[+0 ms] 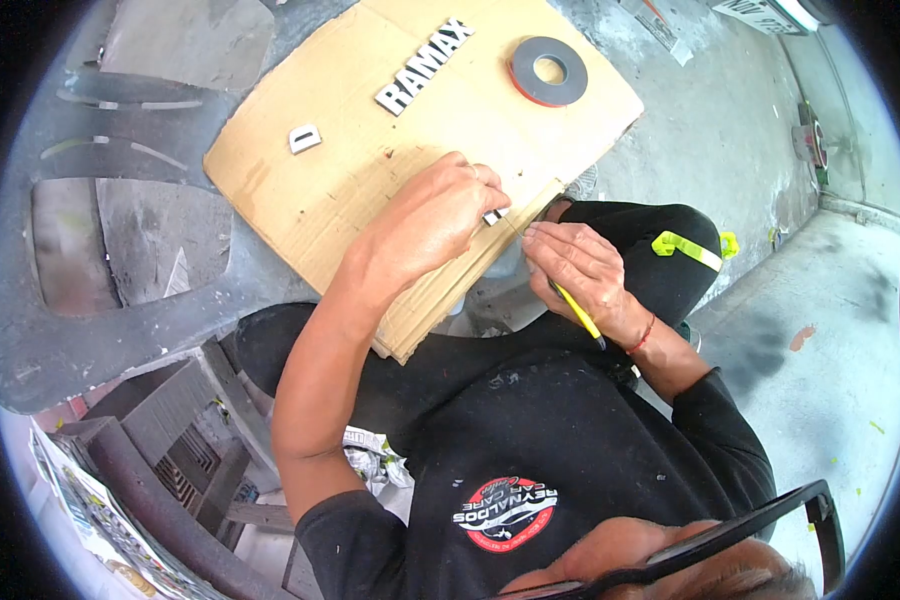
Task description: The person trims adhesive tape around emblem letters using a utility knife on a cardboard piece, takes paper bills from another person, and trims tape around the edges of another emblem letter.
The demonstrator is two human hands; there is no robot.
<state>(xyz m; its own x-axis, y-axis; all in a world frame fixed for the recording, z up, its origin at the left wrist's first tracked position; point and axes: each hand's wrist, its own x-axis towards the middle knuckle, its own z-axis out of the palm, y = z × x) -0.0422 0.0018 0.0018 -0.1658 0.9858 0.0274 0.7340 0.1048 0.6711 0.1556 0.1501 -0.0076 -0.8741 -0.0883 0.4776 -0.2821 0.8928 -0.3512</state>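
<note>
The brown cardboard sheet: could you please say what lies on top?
The sheet carries black-and-white RAMAX lettering, a white letter D and a grey-and-red tape roll. Whatever lies beneath the left hand is covered.

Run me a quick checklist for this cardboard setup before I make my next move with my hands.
1. Small piece held: ok, the left hand pinches the small black-and-white piece over the cardboard.
2. Tool in grip: ok, the right hand holds the yellow tool.
3. Fingers clear of the tool's tip: cannot tell, the tip is too fine to make out.
4. RAMAX letters undisturbed by hands: ok, they lie in a row, apart from both.
5. D-shaped letter in that row: not ok, it lies separately.
6. Tape roll on the cardboard: ok, lying flat.
</note>
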